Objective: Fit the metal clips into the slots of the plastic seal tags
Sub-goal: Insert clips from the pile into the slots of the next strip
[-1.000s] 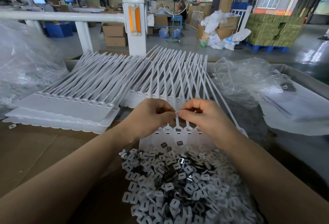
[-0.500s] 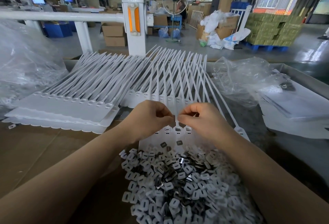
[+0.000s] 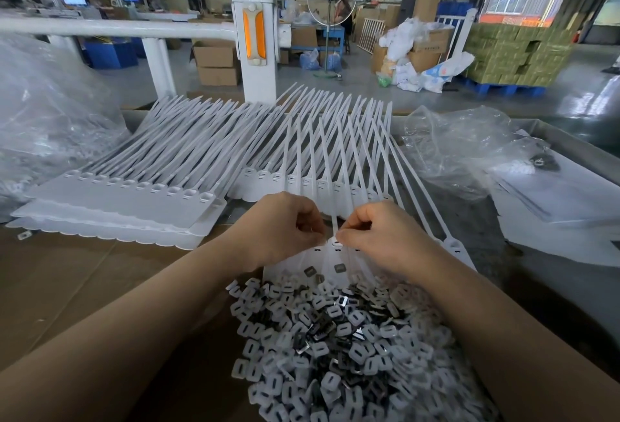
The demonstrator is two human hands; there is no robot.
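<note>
A sheet of joined white plastic seal tags (image 3: 330,258) lies in front of me, its long tails fanning away. My left hand (image 3: 278,230) and my right hand (image 3: 379,237) hover over the slotted heads of this sheet, fingertips nearly meeting. The fingers of both are curled and pinch something small at the slot of one tag (image 3: 336,243); the piece itself is hidden. A big heap of small metal clips (image 3: 335,337), white and dark, lies just below my hands. Two loose clips (image 3: 340,268) rest on the tag sheet.
A stack of more tag sheets (image 3: 117,206) lies at the left on brown cardboard (image 3: 84,287). Another row of tags (image 3: 302,183) sits behind my hands. Crumpled clear plastic bags (image 3: 469,153) lie at the right and far left. A white post (image 3: 255,35) stands beyond the table.
Both hands have moved down a little, from above the tag heads onto the slot of one tag. Their fingertips stay pinched together.
</note>
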